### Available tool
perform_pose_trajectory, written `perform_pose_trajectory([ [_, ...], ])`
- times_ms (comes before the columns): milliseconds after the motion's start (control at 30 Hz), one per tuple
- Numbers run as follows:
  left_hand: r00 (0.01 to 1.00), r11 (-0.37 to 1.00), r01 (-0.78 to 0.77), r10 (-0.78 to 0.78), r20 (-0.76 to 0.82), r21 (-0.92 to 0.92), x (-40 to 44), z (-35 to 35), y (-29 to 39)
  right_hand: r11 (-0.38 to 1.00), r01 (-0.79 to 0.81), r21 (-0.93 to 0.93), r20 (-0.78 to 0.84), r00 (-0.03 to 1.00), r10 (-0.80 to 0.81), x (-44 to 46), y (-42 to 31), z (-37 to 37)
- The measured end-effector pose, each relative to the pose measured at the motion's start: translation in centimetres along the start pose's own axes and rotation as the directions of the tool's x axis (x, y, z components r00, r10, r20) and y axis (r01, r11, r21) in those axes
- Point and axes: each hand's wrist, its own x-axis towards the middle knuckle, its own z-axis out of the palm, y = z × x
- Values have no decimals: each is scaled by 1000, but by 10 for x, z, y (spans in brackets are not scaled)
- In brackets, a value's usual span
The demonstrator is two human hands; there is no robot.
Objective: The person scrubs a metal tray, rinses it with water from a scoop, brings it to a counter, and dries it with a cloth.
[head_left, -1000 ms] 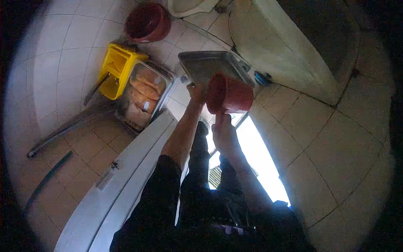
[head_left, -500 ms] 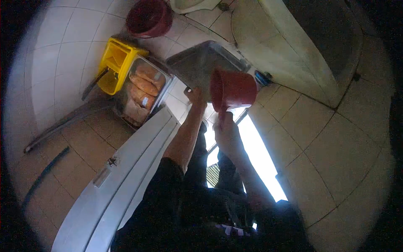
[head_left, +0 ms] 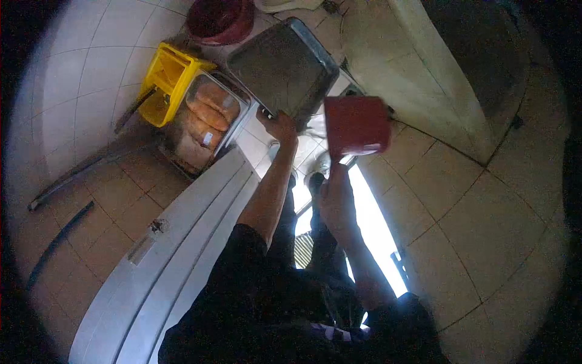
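Tiled floor (head_left: pixel 473 212) lies beneath. Left hand (head_left: pixel 280 128): fingers pinch the near corner of the dark, rectangular, metal-looking tray (head_left: pixel 279 70), held out ahead; this one-corner grip may let it twist. Right hand (head_left: pixel 337 203): fingers wrap the handle of the red, round plastic dipper (head_left: pixel 357 124); tilting could spill any contents, unseen here.
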Motion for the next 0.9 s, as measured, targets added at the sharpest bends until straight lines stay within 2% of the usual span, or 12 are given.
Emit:
perform_pose_trajectory([
  [200,992,995,-94,92,90,23,9,-5,30,991,-129,46,-349,927,137,10,-10,-81],
  [333,986,992,-115,119,118,-43,21,-25,20,999,23,-29,-480,877,-34,59,51,-198],
  [433,983,989,-139,132,129,53,20,-51,39,991,-35,-130,-534,845,-41,97,87,-239],
  [533,971,961,198,-165,172,-194,20,-88,52,959,-145,-244,-600,799,-32,117,102,-244],
  [567,974,964,188,-157,165,-189,18,-100,61,941,-180,-285,-643,764,-49,119,103,-240],
  [600,942,933,306,-267,205,-191,16,-109,76,926,-192,-326,-701,706,-101,117,97,-232],
  [633,895,887,422,-374,243,-188,14,-120,83,923,-158,-352,-748,640,-176,112,86,-222],
  [667,831,731,551,-440,339,-402,18,-141,49,927,-102,-360,-778,581,-238,107,71,-207],
  [700,834,734,548,-438,336,-402,13,-146,59,944,-7,-331,-778,569,-269,102,55,-190],
  [767,771,780,595,-487,410,-194,0,-156,89,966,181,-184,-647,718,-257,93,19,-149],
  [833,727,745,643,-518,452,-180,-9,-166,88,959,281,-41,-433,860,-271,86,-15,-113],
  [900,646,636,739,-573,505,-224,-23,-164,95,903,390,-181,-372,823,-430,95,-35,-99],
])
